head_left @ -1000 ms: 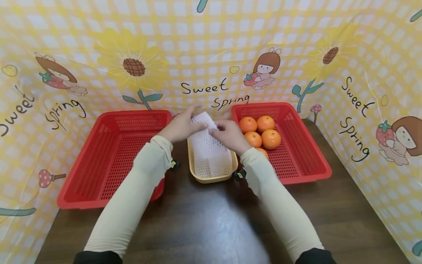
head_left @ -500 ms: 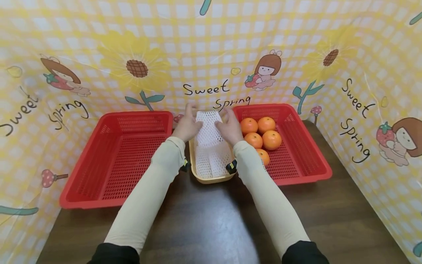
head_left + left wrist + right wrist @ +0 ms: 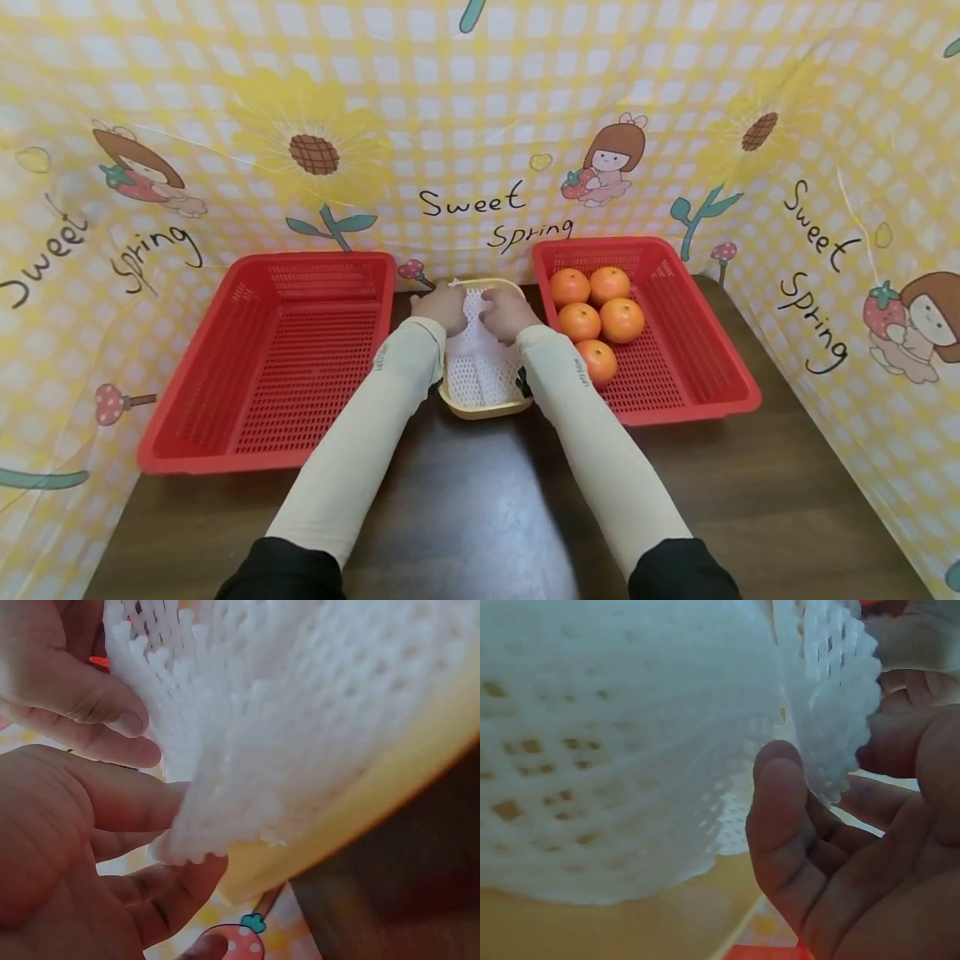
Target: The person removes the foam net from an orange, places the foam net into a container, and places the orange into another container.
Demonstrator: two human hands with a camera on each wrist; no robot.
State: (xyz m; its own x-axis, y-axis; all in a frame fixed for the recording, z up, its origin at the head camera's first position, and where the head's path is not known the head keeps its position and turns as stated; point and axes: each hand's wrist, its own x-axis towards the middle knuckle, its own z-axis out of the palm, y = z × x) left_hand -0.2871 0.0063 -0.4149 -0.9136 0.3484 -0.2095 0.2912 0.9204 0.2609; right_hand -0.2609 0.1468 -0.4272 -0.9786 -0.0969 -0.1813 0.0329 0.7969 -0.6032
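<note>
White foam fruit nets (image 3: 486, 379) lie in a small yellow basket (image 3: 483, 412) in the middle of the table; how many is unclear. At the basket's far end, my left hand (image 3: 442, 308) pinches the scalloped edge of a foam net (image 3: 232, 750) between thumb and fingers, as the left wrist view shows. Across from it, my right hand (image 3: 510, 315) pinches the same net's open end (image 3: 832, 697), its thumb and fingers on either side of the foam. The net's inside is mostly hidden.
Several oranges (image 3: 621, 320) sit at the left of the right-hand red basket (image 3: 697, 408). Another red basket (image 3: 217, 462) stands on the left. Behind them rises a yellow checked cloth (image 3: 480, 108). Dark wood tabletop (image 3: 465, 500) lies in front.
Both hands have lowered the foam net from above the small basket down into its far end. They have come closer together, and the sleeves have shifted inward.
</note>
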